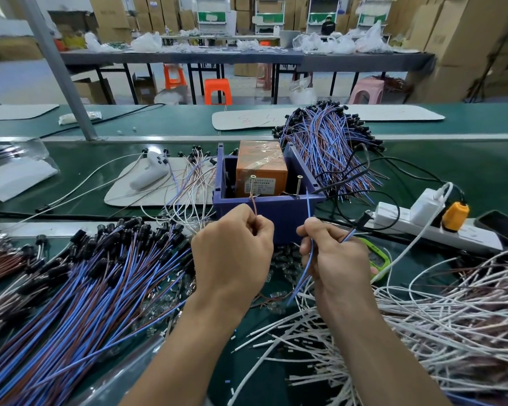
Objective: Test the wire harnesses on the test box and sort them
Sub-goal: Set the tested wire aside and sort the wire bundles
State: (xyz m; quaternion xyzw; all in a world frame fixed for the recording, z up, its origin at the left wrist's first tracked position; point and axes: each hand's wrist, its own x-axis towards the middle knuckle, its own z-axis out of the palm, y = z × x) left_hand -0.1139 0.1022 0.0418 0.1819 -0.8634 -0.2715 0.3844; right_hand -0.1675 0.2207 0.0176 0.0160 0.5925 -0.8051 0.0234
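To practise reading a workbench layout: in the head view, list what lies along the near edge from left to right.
Blue-and-brown harness pile → left hand, pinching a brown wire → right hand, holding a blue wire → white wire pile.

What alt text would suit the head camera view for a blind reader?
A left hand pinches a brown wire and a right hand a blue wire, each held up toward one of two screws on a purple test box. Heaps of wire harnesses lie around it.
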